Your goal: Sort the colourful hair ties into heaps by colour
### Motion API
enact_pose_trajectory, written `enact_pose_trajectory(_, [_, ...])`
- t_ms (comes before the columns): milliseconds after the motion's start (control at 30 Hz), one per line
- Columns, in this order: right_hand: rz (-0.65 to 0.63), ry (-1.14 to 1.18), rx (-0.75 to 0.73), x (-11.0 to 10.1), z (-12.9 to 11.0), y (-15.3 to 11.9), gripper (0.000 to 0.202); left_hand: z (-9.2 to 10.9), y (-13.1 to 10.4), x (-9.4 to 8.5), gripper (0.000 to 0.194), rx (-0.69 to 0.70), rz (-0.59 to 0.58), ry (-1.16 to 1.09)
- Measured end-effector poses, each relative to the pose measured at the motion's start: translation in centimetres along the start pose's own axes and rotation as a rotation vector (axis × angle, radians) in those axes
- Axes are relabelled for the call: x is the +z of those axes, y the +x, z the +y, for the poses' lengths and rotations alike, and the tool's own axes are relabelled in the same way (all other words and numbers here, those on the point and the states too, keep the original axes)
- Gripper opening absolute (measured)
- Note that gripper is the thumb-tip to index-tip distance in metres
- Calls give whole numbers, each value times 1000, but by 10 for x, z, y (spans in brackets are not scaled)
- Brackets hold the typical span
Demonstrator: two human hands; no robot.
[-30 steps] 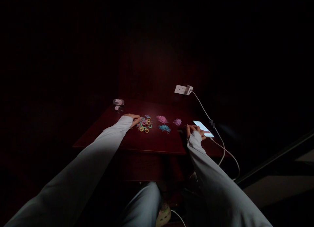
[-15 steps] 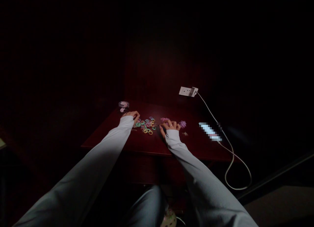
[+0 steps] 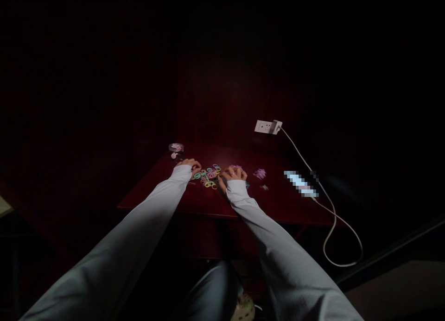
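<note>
Grey sleeves are spanning the near edge of the dark red table, and between the two hands a mixed pile of coloured bands is lying, left of the middle! Left hand is sitting on the pile's left-edge side, its fingers curling inward, the bands lying just right of the fingertips. Right hand is standing opposite, fingers bent and pointing down, thumb side facing the pile. Whether either is gripping a band, I'm not able to tell; nor which is nearer, both are bordering it so closely. Rings are lying every which way, giving no single long axis. Beyond the right hand a pink heap is showing, a blue heap is peeking out beside it, and a purple heap is sitting farther toward the right edge.
</note>
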State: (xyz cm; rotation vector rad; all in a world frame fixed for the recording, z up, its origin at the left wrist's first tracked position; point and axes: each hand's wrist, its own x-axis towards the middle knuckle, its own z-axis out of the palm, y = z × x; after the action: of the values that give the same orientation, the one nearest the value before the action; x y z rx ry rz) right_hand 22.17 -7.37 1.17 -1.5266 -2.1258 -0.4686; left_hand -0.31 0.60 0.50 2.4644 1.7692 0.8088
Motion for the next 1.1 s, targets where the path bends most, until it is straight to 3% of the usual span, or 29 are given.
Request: enact_pose_trajectory(1100, [-56, 47, -21, -3, -1, 1, 27, -7, 10, 15, 12, -10, 30, -43])
